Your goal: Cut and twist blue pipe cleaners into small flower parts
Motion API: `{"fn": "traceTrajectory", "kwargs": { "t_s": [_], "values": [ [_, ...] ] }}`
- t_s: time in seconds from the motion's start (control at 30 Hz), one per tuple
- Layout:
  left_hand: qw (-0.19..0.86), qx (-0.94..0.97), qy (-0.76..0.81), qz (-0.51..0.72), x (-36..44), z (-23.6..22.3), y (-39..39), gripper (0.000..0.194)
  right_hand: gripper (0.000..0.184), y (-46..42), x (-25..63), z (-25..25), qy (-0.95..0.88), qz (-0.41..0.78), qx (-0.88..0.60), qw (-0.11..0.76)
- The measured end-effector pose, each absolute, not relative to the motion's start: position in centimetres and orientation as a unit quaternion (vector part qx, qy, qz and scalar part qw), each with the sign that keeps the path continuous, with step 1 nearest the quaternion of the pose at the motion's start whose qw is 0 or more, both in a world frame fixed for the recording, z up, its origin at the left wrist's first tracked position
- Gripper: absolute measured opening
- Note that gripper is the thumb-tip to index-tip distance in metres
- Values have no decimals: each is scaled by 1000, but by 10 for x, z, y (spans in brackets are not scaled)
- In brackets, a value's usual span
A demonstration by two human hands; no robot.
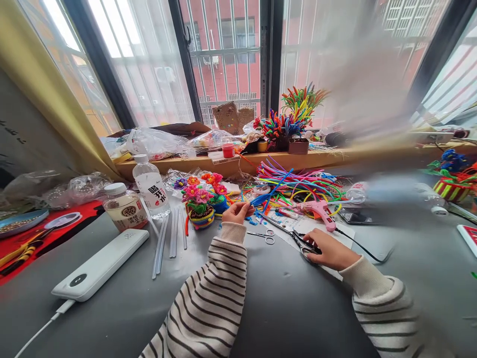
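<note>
In the middle of the table my left hand [237,214] pinches the end of a blue pipe-cleaner piece [264,198], which points away to the upper right. My right hand [331,247] is curled around the handles of long silver scissors [278,224], whose blades point up and left toward the blue piece. A dark-handled tool is partly hidden by the right fingers. Between the hands lies a small pair of silver scissors [265,235]. Small blue clippings [253,220] are scattered by the left fingertips.
Pipe cleaners [298,179] are heaped behind my hands. A pink glue gun [319,210] lies near my right hand. Left stand a potted pipe-cleaner flower [201,209], glue sticks [174,233], a water bottle [151,189], a jar [124,209] and a power bank [100,266].
</note>
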State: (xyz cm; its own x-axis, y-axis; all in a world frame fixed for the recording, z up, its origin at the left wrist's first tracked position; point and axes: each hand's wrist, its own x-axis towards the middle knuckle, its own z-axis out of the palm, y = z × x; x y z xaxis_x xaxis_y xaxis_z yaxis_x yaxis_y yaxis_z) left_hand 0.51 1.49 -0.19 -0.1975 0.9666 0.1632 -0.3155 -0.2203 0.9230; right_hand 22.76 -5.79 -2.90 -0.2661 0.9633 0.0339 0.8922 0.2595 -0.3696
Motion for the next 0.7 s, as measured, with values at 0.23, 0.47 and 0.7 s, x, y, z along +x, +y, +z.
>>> {"fn": "traceTrajectory", "kwargs": {
  "t_s": [0.23, 0.47, 0.7],
  "values": [
    [491, 393, 400, 666, 5, 0, 14, 27, 21, -44, 220, -22, -757, 112, -643, 24],
    [490, 385, 403, 671, 4, 3, 13, 28, 14, -46, 230, -17, -739, 208, -637, 65],
    [487, 386, 370, 691, 1, 3, 15, 29, 34, -53, 258, -30, -649, 431, -597, 193]
  ]
}}
